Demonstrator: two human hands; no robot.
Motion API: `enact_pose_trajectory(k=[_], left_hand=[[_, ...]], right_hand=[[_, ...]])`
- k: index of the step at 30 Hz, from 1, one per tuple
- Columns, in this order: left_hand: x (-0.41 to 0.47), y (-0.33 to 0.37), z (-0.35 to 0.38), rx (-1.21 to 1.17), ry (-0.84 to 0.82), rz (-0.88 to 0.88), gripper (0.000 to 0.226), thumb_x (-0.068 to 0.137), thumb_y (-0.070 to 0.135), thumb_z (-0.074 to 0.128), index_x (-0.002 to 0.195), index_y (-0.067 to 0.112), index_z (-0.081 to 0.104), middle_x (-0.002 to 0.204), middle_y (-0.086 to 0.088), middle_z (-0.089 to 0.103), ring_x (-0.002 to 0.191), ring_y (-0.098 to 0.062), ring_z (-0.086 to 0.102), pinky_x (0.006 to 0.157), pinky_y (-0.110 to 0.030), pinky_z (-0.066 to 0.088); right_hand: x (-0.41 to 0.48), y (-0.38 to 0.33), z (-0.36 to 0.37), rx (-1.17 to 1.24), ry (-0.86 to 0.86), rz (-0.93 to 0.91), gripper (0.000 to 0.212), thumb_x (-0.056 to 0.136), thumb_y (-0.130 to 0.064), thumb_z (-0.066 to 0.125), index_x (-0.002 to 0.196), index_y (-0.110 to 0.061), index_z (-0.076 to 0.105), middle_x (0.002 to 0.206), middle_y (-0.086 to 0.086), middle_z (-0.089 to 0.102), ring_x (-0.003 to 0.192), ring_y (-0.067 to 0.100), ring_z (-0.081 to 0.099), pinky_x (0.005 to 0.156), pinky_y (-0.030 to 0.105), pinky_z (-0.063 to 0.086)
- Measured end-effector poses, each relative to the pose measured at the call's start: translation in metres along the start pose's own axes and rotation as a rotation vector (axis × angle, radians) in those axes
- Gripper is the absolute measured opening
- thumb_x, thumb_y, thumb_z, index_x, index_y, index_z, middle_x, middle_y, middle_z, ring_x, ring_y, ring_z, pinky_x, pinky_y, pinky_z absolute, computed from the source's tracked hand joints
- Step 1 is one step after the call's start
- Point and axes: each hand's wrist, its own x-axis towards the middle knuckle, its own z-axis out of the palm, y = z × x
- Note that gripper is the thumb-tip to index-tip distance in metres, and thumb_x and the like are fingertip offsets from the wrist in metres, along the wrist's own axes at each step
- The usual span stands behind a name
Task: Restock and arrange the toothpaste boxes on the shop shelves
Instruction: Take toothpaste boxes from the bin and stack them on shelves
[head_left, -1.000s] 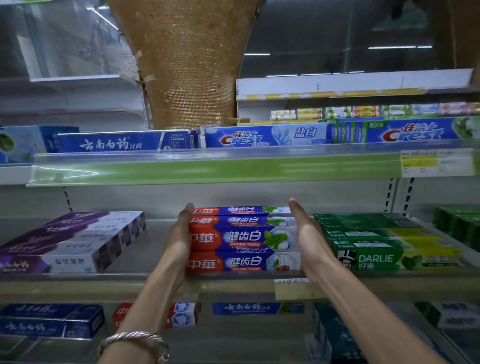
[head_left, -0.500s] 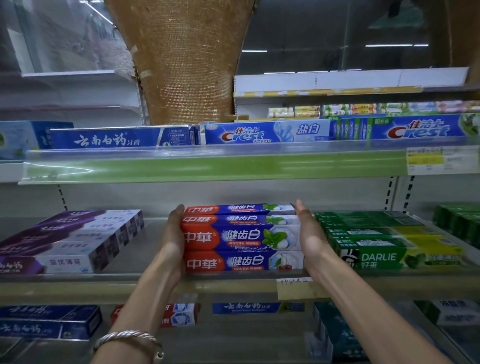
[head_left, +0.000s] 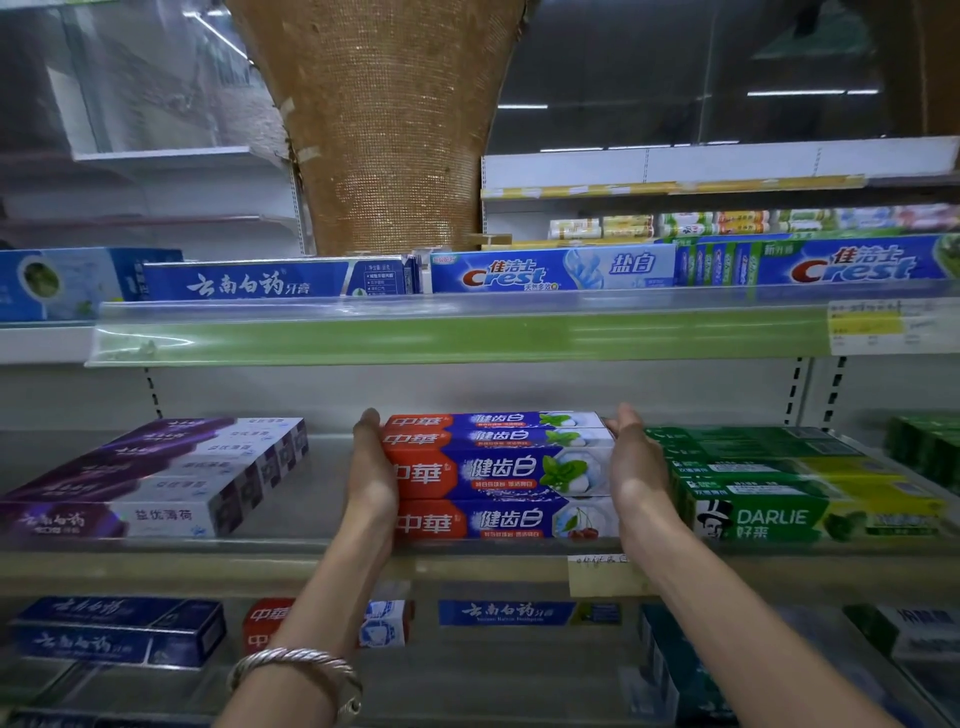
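A stack of red-and-blue toothpaste boxes (head_left: 498, 473) lies on the middle shelf (head_left: 311, 558), long sides facing me. My left hand (head_left: 370, 470) presses flat against the stack's left end, fingers straight. Flat against the right end is my right hand (head_left: 635, 467), wedged between the stack and the green Darlie boxes (head_left: 789, 493). A silver bangle sits on my left wrist.
Purple-and-white boxes (head_left: 156, 478) lie at the left of the same shelf, with bare shelf between them and the stack. Blue boxes and Crest boxes (head_left: 550, 270) line the shelf above. The lower shelf holds several blue, red and teal boxes (head_left: 114, 629).
Both hands, still pressed on the stack's ends, have slid it slightly right, toward the green Darlie boxes, and squared it up.
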Motion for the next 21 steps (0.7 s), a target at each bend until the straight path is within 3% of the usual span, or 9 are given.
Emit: enact_pose_trajectory(k=[2, 4, 6, 8, 10, 12, 17, 19, 21], left_hand=[[-0.002, 0.001, -0.002, -0.010, 0.006, 0.043, 0.052, 0.092, 0.063, 0.032, 0.092, 0.017, 0.057, 0.075, -0.009, 0.067, 0.069, -0.026, 0.064, 0.066, -0.039, 0.052], [-0.007, 0.001, -0.006, 0.008, 0.019, 0.172, 0.051, 0.095, 0.059, 0.029, 0.114, 0.019, 0.054, 0.084, 0.000, 0.064, 0.073, -0.017, 0.063, 0.063, -0.033, 0.050], [-0.020, 0.002, -0.009, 0.054, 0.085, 0.339, 0.049, 0.099, 0.050, 0.027, 0.127, 0.016, 0.049, 0.086, 0.010, 0.055, 0.068, 0.001, 0.060, 0.055, -0.022, 0.048], [-0.038, 0.002, -0.010, 0.091, 0.119, 0.557, 0.032, 0.103, 0.036, 0.028, 0.115, 0.017, 0.051, 0.081, 0.011, 0.050, 0.058, 0.015, 0.058, 0.047, -0.003, 0.041], [-0.062, 0.000, -0.007, 0.167, 0.033, 0.788, 0.028, 0.105, 0.026, 0.028, 0.115, 0.020, 0.054, 0.092, 0.018, 0.056, 0.075, 0.024, 0.057, 0.061, 0.002, 0.041], [-0.084, -0.003, -0.008, 0.204, -0.100, 0.914, 0.034, 0.101, 0.022, 0.028, 0.123, 0.016, 0.052, 0.108, 0.023, 0.061, 0.097, 0.020, 0.057, 0.076, 0.000, 0.042], [-0.110, -0.007, -0.027, 0.255, -0.121, 0.869, 0.035, 0.104, 0.016, 0.025, 0.131, 0.008, 0.047, 0.085, 0.036, 0.065, 0.089, 0.023, 0.057, 0.071, 0.001, 0.042], [-0.112, -0.007, -0.037, 0.309, -0.035, 0.822, 0.037, 0.103, 0.030, 0.031, 0.134, 0.018, 0.047, 0.096, 0.031, 0.061, 0.092, 0.026, 0.052, 0.072, 0.003, 0.039], [-0.099, -0.007, -0.045, 0.385, 0.052, 0.705, 0.045, 0.100, 0.041, 0.034, 0.142, 0.024, 0.038, 0.122, 0.023, 0.049, 0.101, 0.025, 0.045, 0.079, 0.000, 0.038]], right_hand=[[-0.007, -0.001, -0.001, 0.004, 0.004, -0.008, 0.054, 0.098, -0.056, 0.021, 0.127, -0.025, 0.055, 0.129, 0.008, 0.054, 0.106, 0.023, 0.050, 0.094, 0.036, 0.036], [-0.014, 0.005, -0.005, -0.015, 0.041, -0.117, 0.048, 0.090, -0.065, 0.025, 0.109, -0.038, 0.060, 0.123, 0.003, 0.060, 0.106, 0.023, 0.055, 0.096, 0.040, 0.043], [-0.033, 0.009, -0.008, -0.014, 0.136, -0.360, 0.030, 0.090, -0.056, 0.036, 0.099, -0.038, 0.059, 0.107, -0.005, 0.062, 0.105, 0.017, 0.057, 0.088, 0.035, 0.047], [-0.060, 0.008, -0.003, -0.033, 0.152, -0.641, 0.031, 0.088, -0.051, 0.038, 0.107, -0.036, 0.057, 0.110, -0.009, 0.061, 0.107, 0.009, 0.056, 0.088, 0.029, 0.047], [-0.088, 0.001, 0.007, 0.064, 0.045, -0.759, 0.038, 0.084, -0.051, 0.038, 0.110, -0.033, 0.058, 0.114, -0.010, 0.063, 0.108, 0.004, 0.058, 0.086, 0.019, 0.046], [-0.104, -0.004, 0.016, 0.173, -0.032, -0.784, 0.042, 0.084, -0.047, 0.039, 0.115, -0.026, 0.058, 0.116, -0.006, 0.064, 0.107, -0.002, 0.058, 0.082, 0.005, 0.042], [-0.104, 0.001, 0.021, 0.141, -0.003, -0.680, 0.045, 0.087, -0.040, 0.042, 0.123, -0.018, 0.058, 0.119, -0.001, 0.063, 0.103, 0.000, 0.058, 0.083, 0.006, 0.042], [-0.097, 0.009, 0.022, 0.069, 0.034, -0.626, 0.050, 0.085, -0.040, 0.042, 0.126, -0.015, 0.058, 0.120, 0.000, 0.062, 0.108, 0.007, 0.057, 0.091, 0.019, 0.045], [-0.090, 0.011, 0.023, -0.016, 0.076, -0.621, 0.050, 0.084, -0.046, 0.047, 0.124, -0.018, 0.060, 0.119, 0.000, 0.062, 0.111, 0.018, 0.059, 0.098, 0.038, 0.048]])
